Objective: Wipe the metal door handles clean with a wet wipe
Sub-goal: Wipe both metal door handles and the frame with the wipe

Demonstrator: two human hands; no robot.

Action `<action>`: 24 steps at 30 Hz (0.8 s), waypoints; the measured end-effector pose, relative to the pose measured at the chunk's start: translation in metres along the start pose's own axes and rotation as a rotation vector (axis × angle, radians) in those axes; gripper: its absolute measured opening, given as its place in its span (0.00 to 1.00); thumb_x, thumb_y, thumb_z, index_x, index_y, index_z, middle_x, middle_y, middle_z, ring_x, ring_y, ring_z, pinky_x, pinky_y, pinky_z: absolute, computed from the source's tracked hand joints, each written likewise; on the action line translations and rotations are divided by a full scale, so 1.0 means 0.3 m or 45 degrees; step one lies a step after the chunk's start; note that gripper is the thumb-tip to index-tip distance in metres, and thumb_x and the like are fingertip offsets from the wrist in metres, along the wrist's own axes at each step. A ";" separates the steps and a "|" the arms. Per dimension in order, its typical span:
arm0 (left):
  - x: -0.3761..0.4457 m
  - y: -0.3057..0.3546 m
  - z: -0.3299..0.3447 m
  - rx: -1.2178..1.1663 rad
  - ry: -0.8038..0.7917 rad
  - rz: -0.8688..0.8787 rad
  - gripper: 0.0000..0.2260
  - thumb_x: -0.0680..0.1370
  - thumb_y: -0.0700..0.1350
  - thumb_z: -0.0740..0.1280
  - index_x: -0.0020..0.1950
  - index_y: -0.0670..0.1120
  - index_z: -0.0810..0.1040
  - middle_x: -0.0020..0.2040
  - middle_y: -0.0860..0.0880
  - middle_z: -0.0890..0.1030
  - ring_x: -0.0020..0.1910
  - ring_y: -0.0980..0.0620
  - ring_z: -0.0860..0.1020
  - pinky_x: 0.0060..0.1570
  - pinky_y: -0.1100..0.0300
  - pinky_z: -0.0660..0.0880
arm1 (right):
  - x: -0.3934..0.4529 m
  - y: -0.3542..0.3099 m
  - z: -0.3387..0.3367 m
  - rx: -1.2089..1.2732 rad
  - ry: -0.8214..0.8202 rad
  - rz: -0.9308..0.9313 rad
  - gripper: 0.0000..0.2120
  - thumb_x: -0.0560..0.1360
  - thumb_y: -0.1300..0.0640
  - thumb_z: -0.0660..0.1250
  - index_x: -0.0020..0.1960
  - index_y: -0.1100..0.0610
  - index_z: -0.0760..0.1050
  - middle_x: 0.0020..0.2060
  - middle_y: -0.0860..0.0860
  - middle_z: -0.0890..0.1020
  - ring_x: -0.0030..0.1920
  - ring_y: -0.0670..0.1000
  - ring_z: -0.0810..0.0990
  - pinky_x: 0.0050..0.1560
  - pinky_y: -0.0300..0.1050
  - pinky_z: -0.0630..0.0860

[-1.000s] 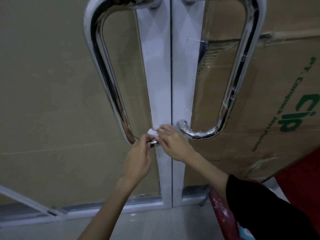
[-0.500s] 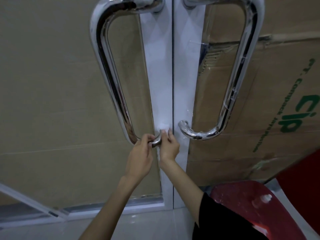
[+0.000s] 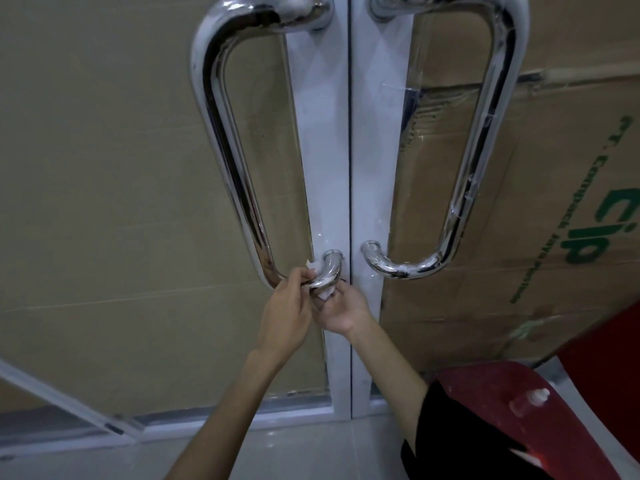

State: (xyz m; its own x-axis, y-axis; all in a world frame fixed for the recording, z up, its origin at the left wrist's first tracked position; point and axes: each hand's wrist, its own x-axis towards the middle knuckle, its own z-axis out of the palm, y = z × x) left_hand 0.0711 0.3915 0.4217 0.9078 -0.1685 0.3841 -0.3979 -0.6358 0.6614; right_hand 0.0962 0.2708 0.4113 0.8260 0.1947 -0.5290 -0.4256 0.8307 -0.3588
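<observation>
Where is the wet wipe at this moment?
In the head view the wet wipe is wrapped around the bottom bend of the left door handle, held between the left hand and the right hand.

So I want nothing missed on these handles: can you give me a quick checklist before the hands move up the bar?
1. Wet wipe wrapped at the lower bend of the left handle: ok.
2. Left hand grips that bend: ok.
3. Right hand holds the wipe from below: ok.
4. Upper bar of the left handle wiped: cannot tell.
5. Right handle clean: not ok, streaks show low on the bar.
6. Wipe still wet: cannot tell.
</observation>
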 end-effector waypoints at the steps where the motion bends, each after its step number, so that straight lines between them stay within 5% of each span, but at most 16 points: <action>1: -0.001 -0.001 0.000 -0.009 -0.002 0.005 0.11 0.79 0.38 0.58 0.58 0.48 0.73 0.56 0.51 0.80 0.55 0.50 0.78 0.53 0.53 0.75 | -0.003 -0.007 -0.012 -0.023 0.008 0.008 0.13 0.78 0.55 0.56 0.52 0.59 0.78 0.39 0.56 0.84 0.34 0.56 0.84 0.34 0.49 0.82; 5: 0.001 0.010 -0.008 0.026 -0.020 0.007 0.10 0.78 0.38 0.59 0.58 0.47 0.73 0.55 0.49 0.80 0.54 0.49 0.77 0.49 0.55 0.73 | 0.030 -0.062 0.034 0.229 0.025 0.053 0.18 0.80 0.55 0.53 0.48 0.64 0.77 0.35 0.57 0.83 0.39 0.55 0.82 0.55 0.49 0.76; 10: -0.005 0.013 -0.009 -0.040 -0.031 -0.006 0.10 0.79 0.40 0.58 0.57 0.50 0.72 0.56 0.52 0.80 0.55 0.52 0.78 0.53 0.55 0.75 | -0.018 0.034 -0.022 -0.080 0.083 -0.097 0.14 0.80 0.54 0.56 0.55 0.59 0.77 0.39 0.55 0.83 0.37 0.52 0.82 0.37 0.42 0.80; 13: -0.036 0.034 -0.026 -0.423 -0.020 -0.167 0.09 0.79 0.37 0.61 0.55 0.49 0.73 0.53 0.53 0.82 0.54 0.57 0.79 0.53 0.65 0.73 | -0.086 0.061 -0.051 -0.263 0.234 -0.373 0.12 0.81 0.53 0.58 0.52 0.59 0.76 0.42 0.53 0.81 0.41 0.50 0.80 0.41 0.42 0.79; 16: -0.097 0.031 -0.073 -0.832 0.029 -0.344 0.08 0.79 0.35 0.61 0.57 0.42 0.73 0.51 0.47 0.82 0.51 0.62 0.79 0.52 0.69 0.73 | -0.119 0.039 -0.042 -0.773 0.393 -0.942 0.17 0.80 0.54 0.61 0.37 0.65 0.73 0.32 0.54 0.73 0.35 0.52 0.73 0.36 0.38 0.73; 18: -0.124 0.013 -0.106 -0.941 0.056 -0.447 0.08 0.79 0.36 0.60 0.56 0.44 0.73 0.51 0.48 0.82 0.50 0.60 0.80 0.52 0.63 0.73 | -0.122 0.007 -0.027 -1.159 0.402 -1.195 0.21 0.79 0.55 0.63 0.29 0.59 0.64 0.27 0.52 0.66 0.31 0.50 0.67 0.30 0.38 0.64; 20: -0.128 -0.004 -0.131 -0.981 0.077 -0.551 0.08 0.80 0.37 0.60 0.55 0.47 0.73 0.50 0.50 0.82 0.51 0.57 0.79 0.53 0.60 0.72 | -0.103 -0.030 0.002 -1.542 0.465 -1.326 0.19 0.78 0.56 0.63 0.30 0.57 0.63 0.28 0.52 0.68 0.30 0.49 0.66 0.31 0.41 0.60; 24: -0.114 -0.029 -0.160 -1.001 0.111 -0.669 0.07 0.81 0.41 0.58 0.58 0.46 0.72 0.51 0.51 0.81 0.52 0.53 0.78 0.55 0.58 0.71 | -0.046 0.022 0.036 -2.217 0.509 -1.351 0.21 0.81 0.50 0.55 0.48 0.64 0.79 0.47 0.61 0.78 0.52 0.59 0.73 0.48 0.48 0.69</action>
State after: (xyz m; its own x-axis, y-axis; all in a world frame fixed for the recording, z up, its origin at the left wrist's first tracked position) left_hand 0.0370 0.4388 0.4337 0.9956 0.0720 -0.0605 0.0546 0.0801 0.9953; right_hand 0.0861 0.2792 0.4244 0.9253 -0.2175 0.3107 0.0294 -0.7756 -0.6305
